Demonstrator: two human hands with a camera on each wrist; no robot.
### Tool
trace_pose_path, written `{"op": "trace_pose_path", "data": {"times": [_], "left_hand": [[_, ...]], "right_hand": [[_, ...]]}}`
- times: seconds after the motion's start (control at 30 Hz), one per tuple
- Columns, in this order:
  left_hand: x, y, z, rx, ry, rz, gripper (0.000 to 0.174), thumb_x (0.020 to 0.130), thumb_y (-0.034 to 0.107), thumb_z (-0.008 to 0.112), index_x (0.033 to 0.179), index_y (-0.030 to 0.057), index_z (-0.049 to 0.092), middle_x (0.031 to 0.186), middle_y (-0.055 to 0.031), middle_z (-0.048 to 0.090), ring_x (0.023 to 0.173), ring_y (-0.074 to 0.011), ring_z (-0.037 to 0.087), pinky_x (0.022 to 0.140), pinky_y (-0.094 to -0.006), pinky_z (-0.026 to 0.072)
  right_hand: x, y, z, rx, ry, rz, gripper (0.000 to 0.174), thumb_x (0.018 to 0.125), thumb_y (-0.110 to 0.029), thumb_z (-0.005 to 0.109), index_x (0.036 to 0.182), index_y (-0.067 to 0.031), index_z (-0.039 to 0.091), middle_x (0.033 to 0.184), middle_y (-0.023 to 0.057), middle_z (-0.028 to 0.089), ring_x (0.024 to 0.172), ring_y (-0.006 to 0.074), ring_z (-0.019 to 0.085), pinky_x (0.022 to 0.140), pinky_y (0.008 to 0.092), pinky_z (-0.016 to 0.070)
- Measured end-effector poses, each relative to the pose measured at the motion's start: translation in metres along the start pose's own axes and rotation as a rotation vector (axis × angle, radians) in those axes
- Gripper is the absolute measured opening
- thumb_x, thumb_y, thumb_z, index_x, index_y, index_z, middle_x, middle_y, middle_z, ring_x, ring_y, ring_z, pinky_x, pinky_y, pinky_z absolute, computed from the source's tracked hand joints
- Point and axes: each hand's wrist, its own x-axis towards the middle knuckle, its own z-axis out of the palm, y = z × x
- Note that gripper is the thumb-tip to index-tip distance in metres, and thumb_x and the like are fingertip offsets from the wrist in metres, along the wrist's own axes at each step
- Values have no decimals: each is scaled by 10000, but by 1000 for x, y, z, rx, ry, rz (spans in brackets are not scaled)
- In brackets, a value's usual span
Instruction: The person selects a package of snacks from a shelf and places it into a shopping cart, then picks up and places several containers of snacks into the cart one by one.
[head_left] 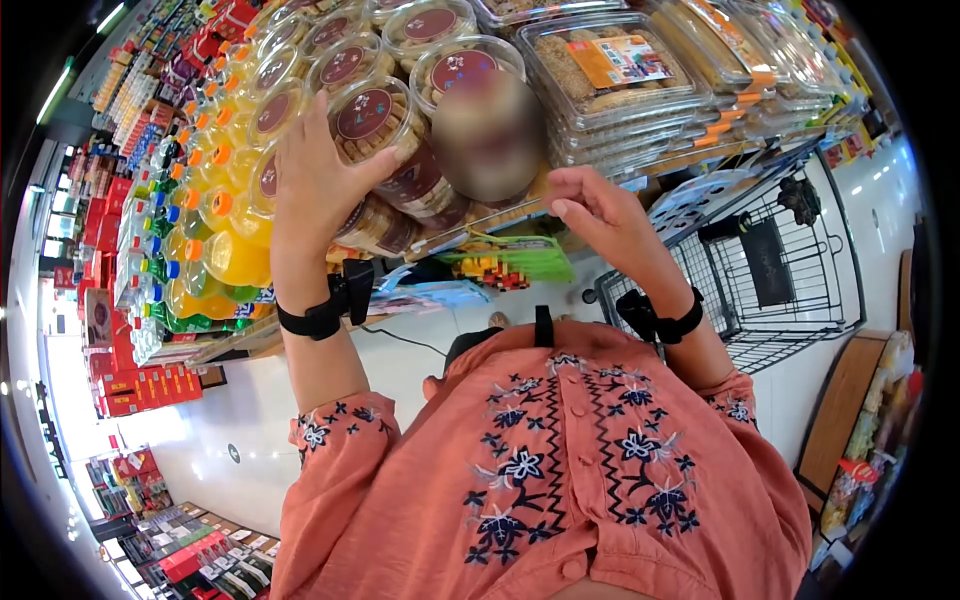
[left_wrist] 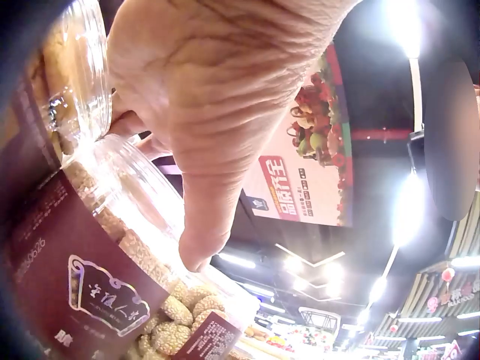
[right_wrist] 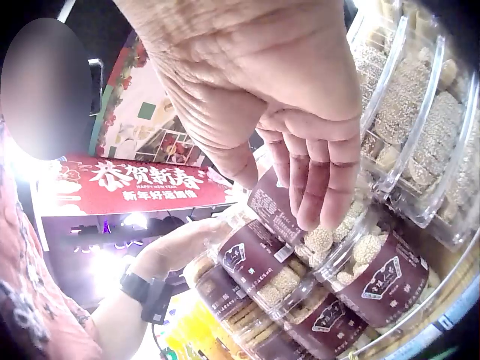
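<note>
My left hand (head_left: 325,165) rests at a round clear jar of cookies (head_left: 375,115) with a maroon lid sticker, fingers stretched along its left side and thumb extended over the near edge. In the left wrist view the thumb (left_wrist: 206,202) lies right at the clear lid of a maroon-labelled jar (left_wrist: 109,292) holding sesame-coated snacks. My right hand (head_left: 605,210) holds nothing. Its fingers are loosely bent near the front edge of the display, beside a jar partly hidden by a blur. The right wrist view has that hand (right_wrist: 300,127) over several stacked maroon-labelled jars (right_wrist: 386,277).
Clear boxes of sesame cookies (head_left: 610,75) are stacked right of the jars. Orange-capped bottles of yellow drink (head_left: 235,260) stand to the left. A black wire shopping cart (head_left: 780,270) is at the right, beyond the display's edge. More shelves of goods line the left side.
</note>
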Motion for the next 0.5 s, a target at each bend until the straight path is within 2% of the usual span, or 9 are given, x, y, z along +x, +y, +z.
{"op": "trace_pose_path", "data": {"times": [0.13,0.23,0.33,0.43,0.5], "left_hand": [[1,0,0,10,4,10,1005,719,522,779,1447,-46,383,1355,-282,491,1276,-434,434,1084,-496,353],[0,3,-3,9,-11,-1,974,725,492,800,1439,-48,416,1418,-278,476,1336,-401,437,1117,-457,339],[3,-1,-4,-1,-21,25,951,726,485,799,1422,-51,434,1409,-275,485,1328,-400,444,1110,-458,344],[5,-3,-5,-13,-35,33,945,723,482,800,1416,-51,439,1397,-270,496,1315,-395,455,1106,-460,346],[6,-6,-4,-24,-46,36,942,725,493,786,1413,-42,429,1356,-266,508,1285,-413,446,1087,-487,353]], "right_hand": [[8,5,6,-5,10,-10,324,967,-103,612,1259,21,545,1045,75,678,897,80,613,773,240,510],[12,9,12,21,2,15,326,966,-103,610,1259,22,544,1038,72,676,899,80,611,776,240,509],[16,11,13,-16,-58,81,350,1002,-126,584,1318,4,508,1152,81,665,1017,85,612,862,238,491],[18,16,19,54,21,10,326,967,-116,613,1254,20,543,1045,78,676,896,84,612,778,240,510],[19,11,19,21,26,-5,325,966,-117,614,1253,19,543,1047,79,675,896,87,617,780,241,513]]}}
